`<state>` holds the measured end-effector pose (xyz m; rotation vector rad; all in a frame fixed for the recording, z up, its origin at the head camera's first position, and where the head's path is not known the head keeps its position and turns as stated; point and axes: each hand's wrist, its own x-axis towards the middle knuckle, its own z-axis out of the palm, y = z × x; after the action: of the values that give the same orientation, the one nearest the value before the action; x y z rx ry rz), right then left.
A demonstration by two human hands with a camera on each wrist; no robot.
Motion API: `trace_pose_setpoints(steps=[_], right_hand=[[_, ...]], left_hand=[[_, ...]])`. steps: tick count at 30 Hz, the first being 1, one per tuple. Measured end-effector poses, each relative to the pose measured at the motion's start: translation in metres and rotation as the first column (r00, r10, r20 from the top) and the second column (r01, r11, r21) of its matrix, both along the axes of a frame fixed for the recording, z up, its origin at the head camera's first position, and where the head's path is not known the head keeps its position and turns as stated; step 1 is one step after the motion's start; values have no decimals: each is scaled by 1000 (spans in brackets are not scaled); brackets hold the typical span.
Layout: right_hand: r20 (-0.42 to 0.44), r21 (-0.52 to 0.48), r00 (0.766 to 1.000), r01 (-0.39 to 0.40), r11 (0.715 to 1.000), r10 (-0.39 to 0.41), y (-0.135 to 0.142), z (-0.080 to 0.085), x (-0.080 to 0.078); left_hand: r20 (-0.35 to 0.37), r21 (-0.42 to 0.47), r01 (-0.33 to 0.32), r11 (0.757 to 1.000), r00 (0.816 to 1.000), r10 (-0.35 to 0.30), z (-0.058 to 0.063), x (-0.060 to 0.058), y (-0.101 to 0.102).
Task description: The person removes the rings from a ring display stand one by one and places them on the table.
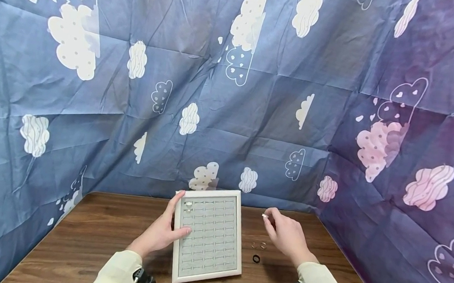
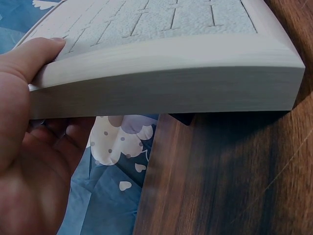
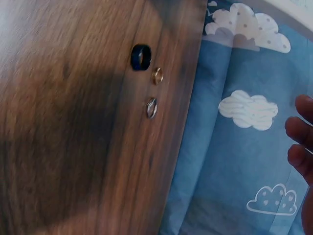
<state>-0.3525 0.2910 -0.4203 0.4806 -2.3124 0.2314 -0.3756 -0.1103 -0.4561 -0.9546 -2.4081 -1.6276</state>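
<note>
My left hand [image 1: 165, 230] grips the left edge of a white-framed ring display board [image 1: 205, 279], its thumb over the pale slotted padding and its other fingers behind. The board leans up off the table, its lower side thick and flat in the left wrist view. Two pale rings sit in the top-left slots, the lower ring [image 1: 188, 210] just under the upper ring [image 1: 188, 204]. To the board's right, above the table, my right hand [image 1: 288, 237] pinches a small pale ring [image 1: 264, 215] between thumb and forefinger. In the right wrist view only some fingertips [image 3: 299, 129] show.
Below the right hand lie a black ring [image 3: 141, 57], a gold ring [image 3: 157, 76] and a silver ring [image 3: 152, 107] on the brown wooden table [image 1: 83, 237]. A blue cloth [image 1: 254, 103] with cloud prints hangs behind the table and along both sides.
</note>
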Motion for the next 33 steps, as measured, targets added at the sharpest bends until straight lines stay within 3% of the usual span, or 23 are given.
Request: trace_pose_setpoints(steps=[6, 15, 22, 29, 33], right_hand=[[132, 11, 990, 43, 999, -44, 10, -6, 4], [334, 103, 940, 37, 994, -69, 24, -31, 8], [416, 132, 906, 25, 991, -78, 28, -48, 12], [512, 119, 852, 51, 992, -105, 28, -65, 12], [513, 121, 851, 63, 991, -117, 28, -72, 12]], left_hand=[[7, -8, -9, 1000, 1000, 9, 0, 0, 0], [6, -3, -19, 1000, 1000, 19, 1, 2, 1], [1, -10, -20, 1000, 1000, 21, 1, 1, 1], [5, -15, -18, 1000, 1000, 18, 0, 1, 1], [7, -3, -1, 1000, 1000, 1, 1, 1, 0]])
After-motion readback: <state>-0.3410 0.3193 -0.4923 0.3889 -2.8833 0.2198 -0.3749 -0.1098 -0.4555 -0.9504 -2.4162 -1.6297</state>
